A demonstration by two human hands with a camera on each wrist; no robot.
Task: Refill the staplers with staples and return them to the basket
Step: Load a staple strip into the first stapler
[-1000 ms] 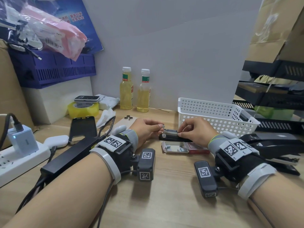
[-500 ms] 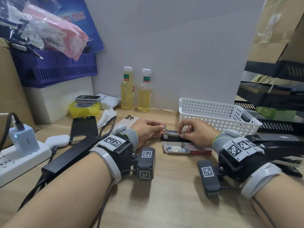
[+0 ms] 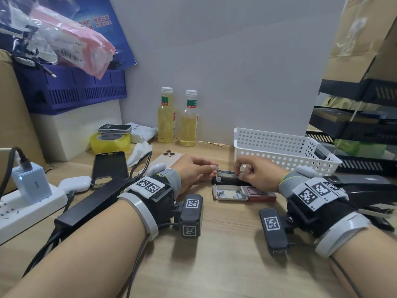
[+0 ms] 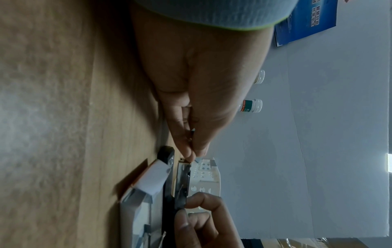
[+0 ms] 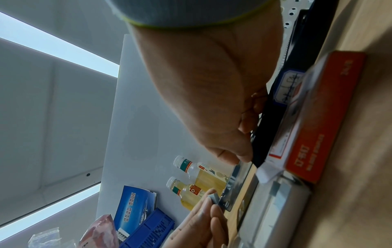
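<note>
A small black stapler lies on the wooden table between my hands, its metal magazine lifted open. My left hand pinches a short grey staple strip at the magazine's front end. My right hand grips the stapler from above near its rear, thumb and fingers round the magazine. An open red staple box with loose strips lies just in front of the stapler. The white perforated basket stands behind my right hand.
A large black stapler lies at the right, by my right wrist. Two yellow bottles stand at the back wall. Phones, a tape roll, a power strip and a long black bar crowd the left side.
Both hands stay at the stapler. My left fingertips with the staple strip have edged slightly toward the magazine's front end.
</note>
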